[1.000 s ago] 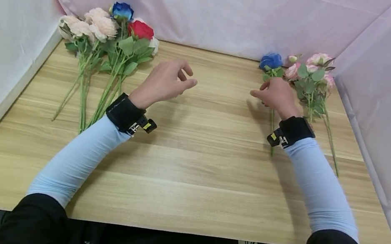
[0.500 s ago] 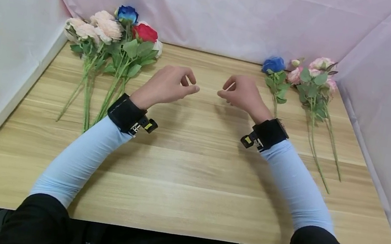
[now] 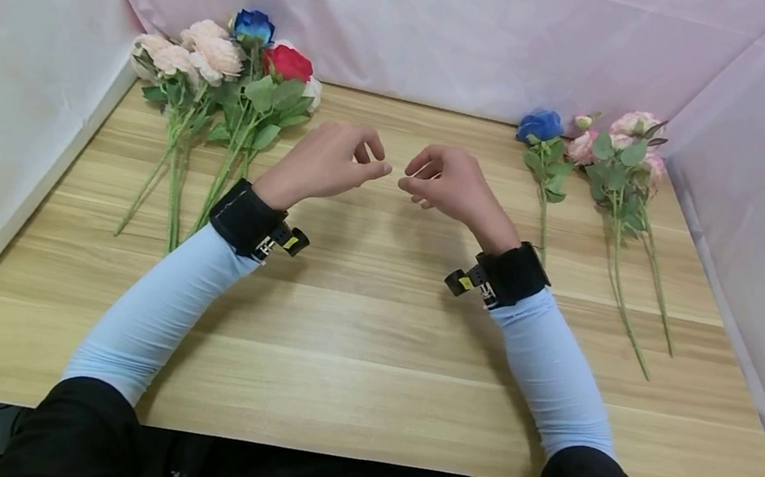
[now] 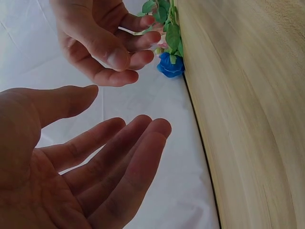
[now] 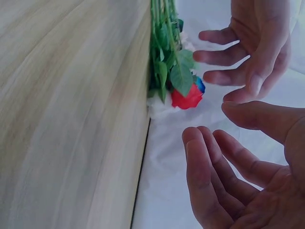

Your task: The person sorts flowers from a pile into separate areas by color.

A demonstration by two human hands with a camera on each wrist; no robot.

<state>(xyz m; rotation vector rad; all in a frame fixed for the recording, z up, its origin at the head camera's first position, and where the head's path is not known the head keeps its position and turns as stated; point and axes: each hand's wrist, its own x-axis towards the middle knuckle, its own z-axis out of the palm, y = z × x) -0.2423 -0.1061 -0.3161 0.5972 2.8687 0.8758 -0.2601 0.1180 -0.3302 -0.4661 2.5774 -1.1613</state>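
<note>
Both hands hover over the middle of the table, close together with fingertips facing each other. My left hand (image 3: 331, 158) holds nothing; its fingers are loosely bent with the thumb apart, as the left wrist view shows. Likewise bare is my right hand (image 3: 453, 186), its fingers relaxed and thumb apart in the right wrist view. Nearest the left hand lie a red rose (image 3: 288, 63), a dark blue flower (image 3: 254, 26) and pale pink flowers (image 3: 212, 50) on green stems. To the right of the right hand lie a blue rose (image 3: 540, 125) and pink flowers (image 3: 634, 129).
The wooden table (image 3: 363, 367) has its near edge by the person's body. White cloth (image 3: 458, 27) walls it in at the back and both sides. Flower heads lie toward the back edge, stems toward the front.
My right hand has moved left, away from the blue rose, to the middle beside the left hand. The left hand has barely moved. The head view has shifted slightly.
</note>
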